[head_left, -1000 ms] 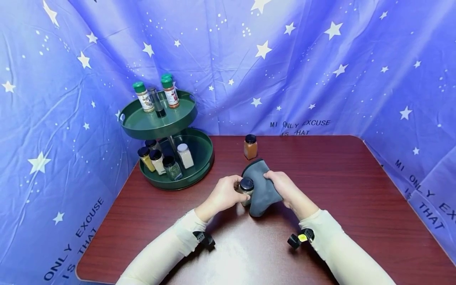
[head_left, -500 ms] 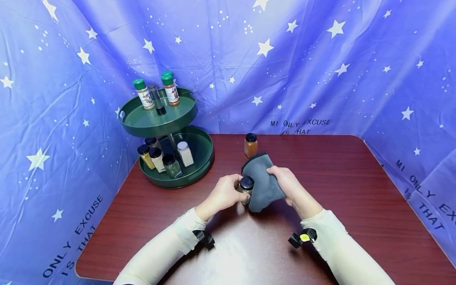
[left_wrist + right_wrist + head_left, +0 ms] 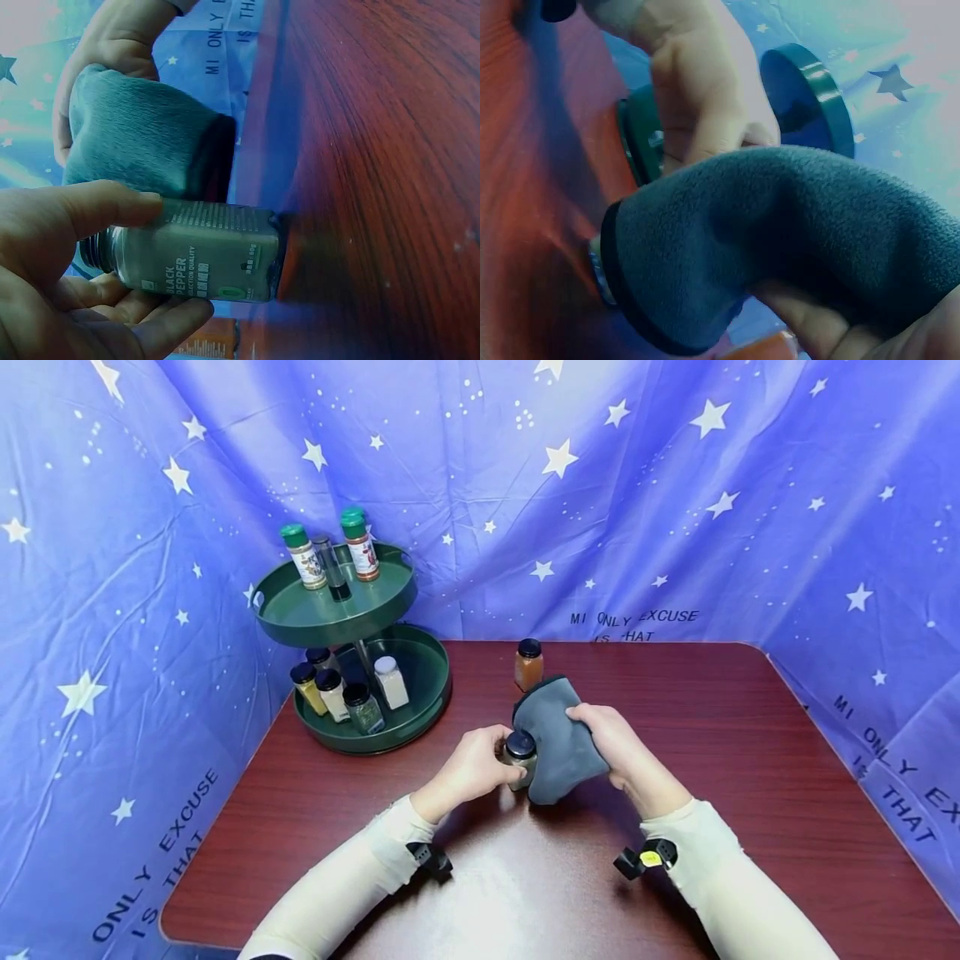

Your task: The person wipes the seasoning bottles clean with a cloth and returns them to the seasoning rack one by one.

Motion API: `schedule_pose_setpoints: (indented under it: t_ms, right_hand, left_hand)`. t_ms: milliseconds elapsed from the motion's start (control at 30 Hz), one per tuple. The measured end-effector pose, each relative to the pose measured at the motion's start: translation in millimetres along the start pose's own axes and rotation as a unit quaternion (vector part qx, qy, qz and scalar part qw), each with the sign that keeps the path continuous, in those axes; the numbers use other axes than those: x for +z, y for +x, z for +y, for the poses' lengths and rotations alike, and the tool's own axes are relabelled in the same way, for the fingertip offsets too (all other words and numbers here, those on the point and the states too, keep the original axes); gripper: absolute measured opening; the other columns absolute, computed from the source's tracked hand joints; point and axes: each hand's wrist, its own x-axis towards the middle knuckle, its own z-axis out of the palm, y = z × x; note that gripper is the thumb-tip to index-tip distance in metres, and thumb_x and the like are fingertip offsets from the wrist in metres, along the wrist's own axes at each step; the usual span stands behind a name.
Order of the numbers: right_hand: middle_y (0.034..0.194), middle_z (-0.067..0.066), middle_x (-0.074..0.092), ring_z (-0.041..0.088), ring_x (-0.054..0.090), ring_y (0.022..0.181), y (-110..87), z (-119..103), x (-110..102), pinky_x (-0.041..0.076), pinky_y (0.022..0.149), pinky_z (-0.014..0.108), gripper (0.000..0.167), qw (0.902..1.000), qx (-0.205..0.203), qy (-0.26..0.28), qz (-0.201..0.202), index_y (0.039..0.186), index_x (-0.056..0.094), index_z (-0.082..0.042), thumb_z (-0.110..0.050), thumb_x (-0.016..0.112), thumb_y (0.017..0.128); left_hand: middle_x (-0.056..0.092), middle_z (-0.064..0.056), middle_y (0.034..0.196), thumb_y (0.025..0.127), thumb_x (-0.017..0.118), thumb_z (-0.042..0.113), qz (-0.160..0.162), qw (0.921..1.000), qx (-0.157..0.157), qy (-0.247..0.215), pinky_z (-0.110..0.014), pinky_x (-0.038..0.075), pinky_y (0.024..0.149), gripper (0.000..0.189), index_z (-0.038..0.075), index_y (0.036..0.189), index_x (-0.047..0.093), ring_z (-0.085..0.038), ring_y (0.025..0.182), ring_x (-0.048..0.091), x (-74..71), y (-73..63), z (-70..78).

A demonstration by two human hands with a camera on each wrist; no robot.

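My left hand grips a small square glass jar labelled black pepper, with a black lid. The jar stands upright, its base close to the tabletop; whether it touches is unclear. A grey cloth with a dark edge is held by my right hand, thumb on top and fingers beneath. The cloth bends against the right side of the jar and hides part of it. In the right wrist view, the cloth covers most of the jar.
Behind the cloth stands a jar of orange-brown spice with a black lid. At left, a green two-tier turntable bears several spice jars, green-capped shakers above. Starred blue curtains enclose the dark red table.
My right hand and the cloth have moved slightly right and away from me, the cloth tilting a little. My left hand keeps the jar in nearly the same place.
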Motion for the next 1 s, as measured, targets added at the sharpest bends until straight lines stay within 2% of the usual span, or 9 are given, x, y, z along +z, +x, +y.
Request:
schedule_pose_setpoints:
  t_ms: [100, 300, 433, 733, 867, 1000]
  right_hand:
    - [0.077, -0.006, 0.067, 0.009, 0.066, 0.068, -0.4, -3, -7, 0.056, 0.068, 0.028, 0.021, 0.9994, 0.007, 0.035, -0.001, 0.095, 0.062, -0.011, -0.025, 0.047, 0.103]
    - [0.078, -0.007, 0.067, 0.009, 0.066, 0.069, -0.1, -3, -12, 0.056, 0.069, 0.028, 0.020, 0.9991, 0.007, 0.042, 0.007, 0.098, 0.060, -0.011, -0.026, 0.047, 0.103]
    - [0.077, -0.007, 0.067, 0.009, 0.066, 0.068, 0.1, -4, -13, 0.056, 0.068, 0.028, 0.020, 0.9989, 0.003, 0.047, 0.005, 0.096, 0.060, -0.012, -0.026, 0.048, 0.103]
    - [0.075, -0.007, 0.067, 0.009, 0.066, 0.066, -0.1, -7, -13, 0.056, 0.065, 0.027, 0.020, 0.9984, -0.006, 0.056, 0.005, 0.094, 0.061, -0.012, -0.025, 0.048, 0.103]
    - [0.076, -0.006, 0.067, 0.009, 0.066, 0.066, -0.5, -9, -14, 0.056, 0.066, 0.027, 0.020, 0.9985, -0.012, 0.053, 0.004, 0.094, 0.061, -0.012, -0.024, 0.048, 0.103]
    - [0.076, -0.006, 0.067, 0.009, 0.066, 0.066, -0.2, -10, -16, 0.057, 0.066, 0.027, 0.021, 0.9985, -0.014, 0.053, 0.002, 0.094, 0.061, -0.012, -0.025, 0.048, 0.103]
  left_hand:
    - [0.071, 0.006, 0.093, 0.079, 0.087, 0.017, -0.013, 0.9999, 0.007, -0.001, -0.026, 0.051, 0.073, 0.035, 0.012, 0.109, 0.069, -0.008, 0.080, 0.061, 0.2, 1.1, -1.6]
    - [0.072, 0.002, 0.106, 0.082, 0.084, 0.016, -0.043, 0.9988, 0.021, 0.004, -0.027, 0.051, 0.081, 0.040, 0.011, 0.118, 0.068, -0.010, 0.091, 0.063, -0.4, 0.9, -4.8]
    - [0.072, 0.000, 0.111, 0.081, 0.082, 0.015, -0.048, 0.9984, 0.029, 0.004, -0.028, 0.051, 0.087, 0.043, 0.009, 0.121, 0.067, -0.012, 0.098, 0.064, -1.0, 1.5, -6.3]
    - [0.069, -0.005, 0.119, 0.079, 0.076, 0.005, -0.048, 0.9986, 0.021, -0.004, -0.033, 0.050, 0.098, 0.050, 0.007, 0.127, 0.063, -0.017, 0.111, 0.064, -0.6, 3.7, -5.2]
    - [0.064, -0.009, 0.129, 0.081, 0.079, 0.015, -0.036, 0.9993, 0.013, 0.002, -0.037, 0.050, 0.102, 0.059, 0.006, 0.135, 0.057, -0.022, 0.117, 0.063, 0.5, 3.6, -2.1]
    - [0.061, -0.009, 0.128, 0.083, 0.084, 0.038, -0.022, 0.9996, -0.011, 0.016, -0.036, 0.052, 0.097, 0.069, 0.005, 0.136, 0.054, -0.020, 0.111, 0.062, 3.0, 2.1, 0.7]
